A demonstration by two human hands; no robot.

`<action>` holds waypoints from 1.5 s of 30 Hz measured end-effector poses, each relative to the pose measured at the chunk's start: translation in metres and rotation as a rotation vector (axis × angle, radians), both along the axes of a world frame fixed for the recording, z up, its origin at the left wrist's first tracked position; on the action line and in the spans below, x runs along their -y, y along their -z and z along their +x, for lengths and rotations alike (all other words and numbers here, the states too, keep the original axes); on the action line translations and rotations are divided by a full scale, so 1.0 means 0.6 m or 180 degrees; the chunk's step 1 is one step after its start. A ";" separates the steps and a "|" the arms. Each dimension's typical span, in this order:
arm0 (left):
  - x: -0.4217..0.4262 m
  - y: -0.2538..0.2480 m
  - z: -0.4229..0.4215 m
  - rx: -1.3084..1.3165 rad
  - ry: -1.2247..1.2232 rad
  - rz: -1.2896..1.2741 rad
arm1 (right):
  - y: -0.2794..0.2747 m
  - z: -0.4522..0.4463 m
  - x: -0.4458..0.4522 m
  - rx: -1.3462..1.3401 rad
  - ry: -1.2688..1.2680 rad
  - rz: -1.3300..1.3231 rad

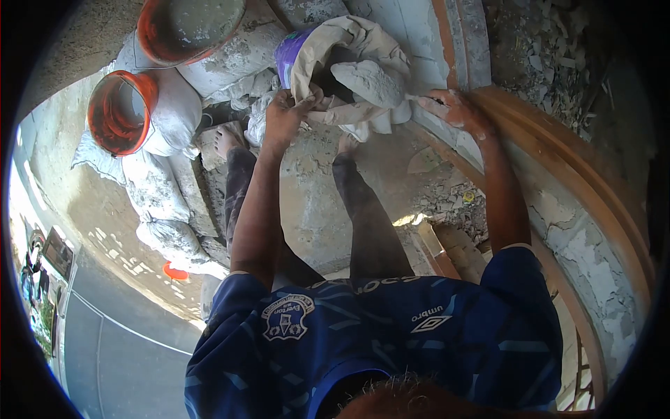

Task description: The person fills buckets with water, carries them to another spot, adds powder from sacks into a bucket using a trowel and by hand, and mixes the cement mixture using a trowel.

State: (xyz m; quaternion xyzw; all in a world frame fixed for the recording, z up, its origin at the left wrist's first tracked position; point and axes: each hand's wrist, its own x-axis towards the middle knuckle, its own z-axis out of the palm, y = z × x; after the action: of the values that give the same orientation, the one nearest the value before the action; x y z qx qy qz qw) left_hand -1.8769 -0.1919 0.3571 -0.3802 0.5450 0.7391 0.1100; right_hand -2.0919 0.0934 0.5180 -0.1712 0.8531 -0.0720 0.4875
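A paper sack [349,33] with a rolled-down rim stands in front of me, purple showing on its left side. My left hand [285,115] is closed on the near left edge of the sack's rim. A heap of pale grey powder [370,82] sits on what looks like a trowel over the sack's mouth; the powder hides the blade. My right hand [452,110], dusted white, is closed around the trowel's handle end at the right of the sack. The fingers partly hide the handle.
Two orange buckets [145,105] with grey residue stand at upper left among filled white sacks [155,185]. A wooden frame [558,143] and a chipped wall [586,244] run along my right. Rubble [453,188] and a yellow tape measure [468,197] lie on the floor.
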 end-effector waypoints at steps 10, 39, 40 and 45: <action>0.013 -0.009 -0.009 0.0228 0.0271 -0.0185 | -0.136 -0.029 0.120 0.0237 0.0717 -0.0274; 0.035 -0.032 -0.007 0.0296 0.0977 -0.0515 | 0.173 0.013 0.607 -0.3546 -0.0928 -0.1784; 0.033 -0.036 -0.011 0.0396 0.0925 -0.0748 | 0.160 0.012 0.600 -0.3241 -0.0619 -0.1823; 0.018 -0.043 -0.012 0.0008 0.0512 -0.1162 | 0.031 0.010 0.456 -0.1264 0.1014 -0.1913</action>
State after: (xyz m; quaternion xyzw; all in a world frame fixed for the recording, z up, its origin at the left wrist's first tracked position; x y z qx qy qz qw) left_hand -1.8842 -0.2027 0.3826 -0.3500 0.6985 0.6164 0.0986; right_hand -2.0857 -0.1799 0.4995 -0.1825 0.8876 -0.3589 0.2239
